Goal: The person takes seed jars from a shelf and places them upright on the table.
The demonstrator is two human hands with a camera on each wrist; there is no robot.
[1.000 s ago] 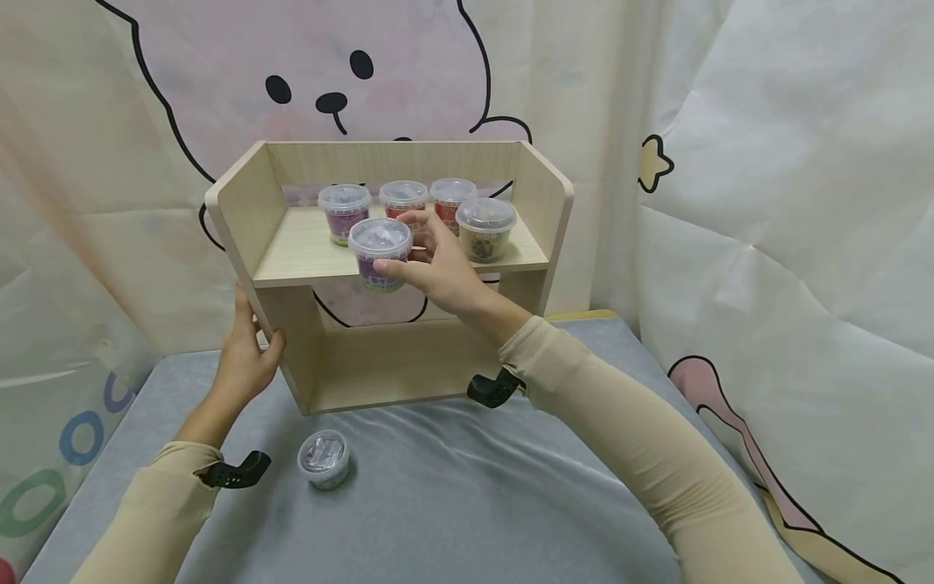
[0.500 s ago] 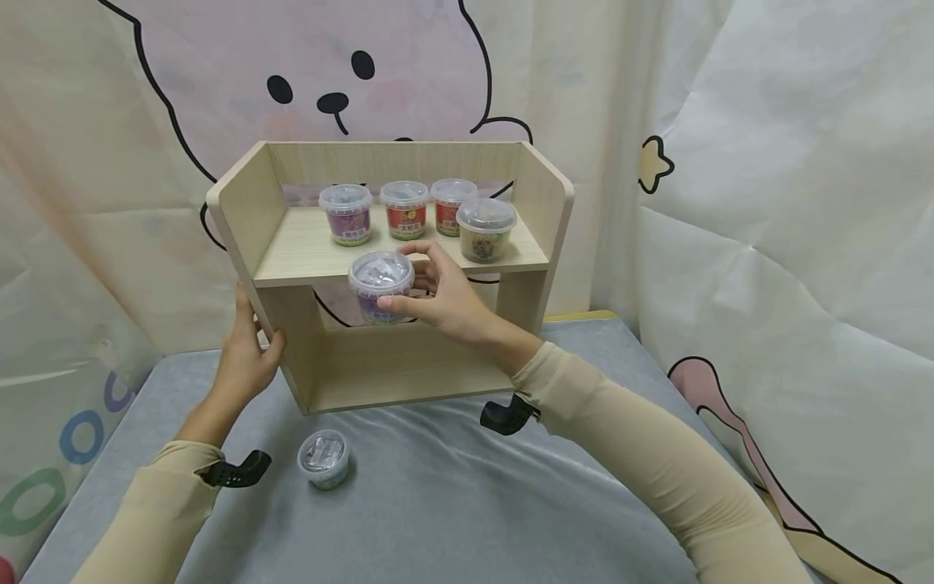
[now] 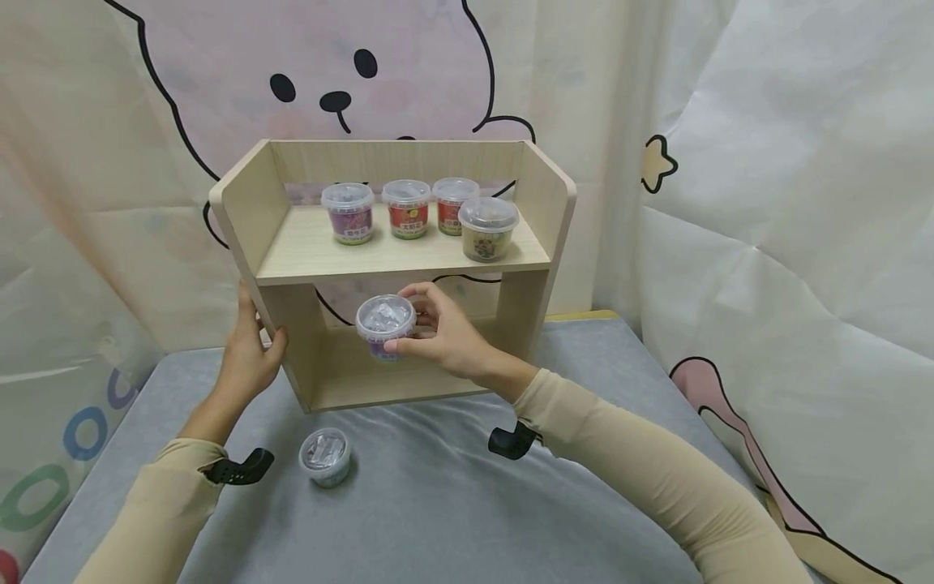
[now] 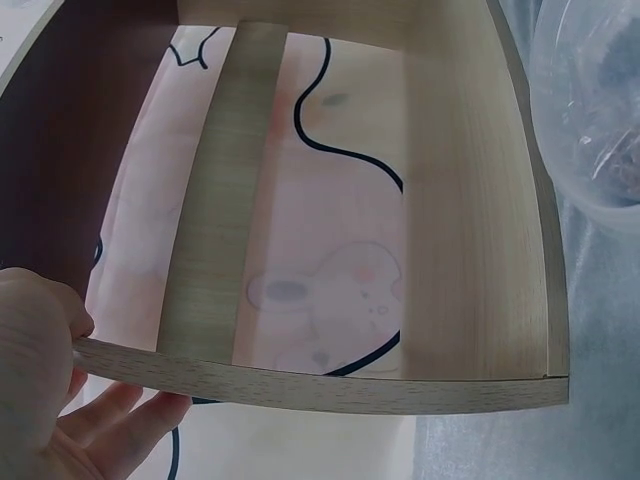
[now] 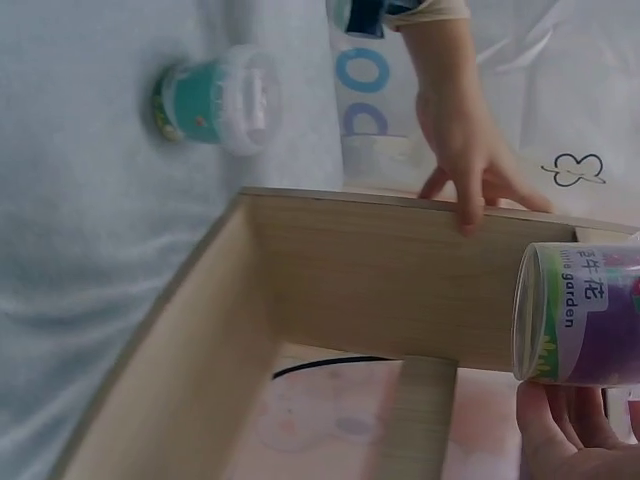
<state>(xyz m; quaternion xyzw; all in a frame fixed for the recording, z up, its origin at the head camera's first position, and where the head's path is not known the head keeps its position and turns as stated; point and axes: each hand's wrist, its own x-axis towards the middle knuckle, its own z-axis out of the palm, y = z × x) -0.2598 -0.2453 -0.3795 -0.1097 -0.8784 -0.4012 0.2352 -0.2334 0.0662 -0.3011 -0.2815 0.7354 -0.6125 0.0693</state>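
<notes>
My right hand [image 3: 456,337] grips a lidded plastic cup with a purple label [image 3: 385,320], held upright in front of the shelf's lower opening. In the right wrist view the purple cup [image 5: 590,312] shows "garden" lettering. On the left, my left hand [image 3: 251,353] holds the side panel of the small wooden shelf [image 3: 394,268]; its thumb and fingers [image 4: 140,425] lie on either side of the panel's edge. A teal-labelled cup [image 5: 200,100] stands on the cloth near the left forearm, seen from above in the head view as a clear lid [image 3: 324,456].
On the upper board stand a purple cup [image 3: 350,215], a red cup [image 3: 407,211], another red cup [image 3: 451,207] and a beige one [image 3: 487,235] close to the right panel. Grey cloth [image 3: 452,503] covers the table. Printed curtains [image 3: 766,203] hang behind and beside it.
My right hand has brought the purple cup down from upper-board height to the front of the lower compartment. My left hand keeps its hold on the side panel.
</notes>
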